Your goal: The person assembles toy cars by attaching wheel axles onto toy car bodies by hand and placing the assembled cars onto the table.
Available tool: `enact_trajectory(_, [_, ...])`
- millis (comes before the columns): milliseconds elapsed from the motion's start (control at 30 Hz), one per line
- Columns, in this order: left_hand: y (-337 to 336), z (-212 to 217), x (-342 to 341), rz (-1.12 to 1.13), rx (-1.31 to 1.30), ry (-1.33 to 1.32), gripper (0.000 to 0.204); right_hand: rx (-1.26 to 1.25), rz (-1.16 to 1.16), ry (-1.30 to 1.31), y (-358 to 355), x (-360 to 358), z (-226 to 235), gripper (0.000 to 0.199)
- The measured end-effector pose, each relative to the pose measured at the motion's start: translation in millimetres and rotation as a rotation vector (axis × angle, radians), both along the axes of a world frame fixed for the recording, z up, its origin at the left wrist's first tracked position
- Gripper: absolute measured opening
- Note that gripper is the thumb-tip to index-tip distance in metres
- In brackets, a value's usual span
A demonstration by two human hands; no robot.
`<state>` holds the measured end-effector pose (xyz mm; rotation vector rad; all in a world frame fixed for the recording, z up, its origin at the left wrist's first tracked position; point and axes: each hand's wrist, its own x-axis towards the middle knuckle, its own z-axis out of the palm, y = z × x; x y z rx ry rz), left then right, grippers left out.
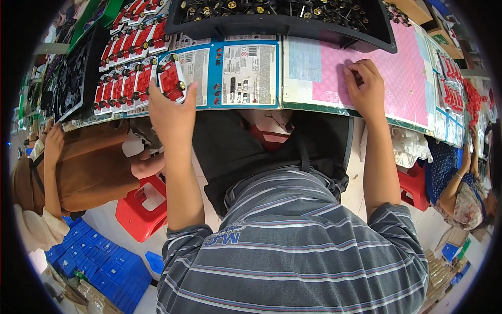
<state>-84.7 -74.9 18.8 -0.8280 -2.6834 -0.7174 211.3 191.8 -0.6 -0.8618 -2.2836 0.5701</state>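
My left hand (172, 112) is at the near end of the rows of toy cars, its thumb and fingers spread around one toy car chassis (170, 78). That chassis is red inside a white shell, with dark and yellowish wheels at its sides. Directly left of it, similar toy car chassis (123, 86) lie side by side in rows. My right hand (366, 86) rests over the pink patterned sheet (334, 68) with its fingers curled in. Whatever those fingers hold, if anything, is hidden from view.
A black tray (282, 23) of small wheels on axles stands at the table's far side. Printed card sheets (250, 73) cover the table's middle. Red parts (449, 78) lie at the right end. Co-workers sit on both sides, near red stools (141, 206). Blue boxes (99, 261) are on the floor.
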Motion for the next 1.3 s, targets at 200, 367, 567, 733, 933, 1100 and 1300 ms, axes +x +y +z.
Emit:
enact_trajectory(200, [-7, -7, -11, 0.030, 0.037, 0.088, 0.072, -0.033, 0.030, 0.054, -5, 16, 5, 0.010])
enact_trajectory(367, [-8, -8, -4, 0.016, -0.092, 0.262, 0.073, 0.065, -0.084, 0.029, -5, 66, 13, 0.009])
enact_trajectory(567, [-15, 14, 24, 0.160, -0.030, 0.154, 0.077, 0.251, -0.614, -0.130, 79, 186, 8, 0.030])
enact_trajectory(733, [-7, 5, 38, -0.050, 0.166, 0.141, 0.060, 0.344, -0.801, -0.366, 144, 258, -1, 0.045])
enact_trajectory(933, [44, -11, 83, -0.529, 0.257, -0.034, 0.038, 0.452, -0.876, -0.393, 210, 316, -17, 0.037])
enact_trajectory(1100, [70, -20, 122, -0.746, 0.354, -0.420, 0.026, 0.416, -0.894, -0.368, 160, 263, 5, 0.020])
enact_trajectory(1300, [108, -2, 181, -0.922, 0.648, -1.583, 0.066, -0.163, -0.260, 0.282, -34, 146, 48, 0.012])
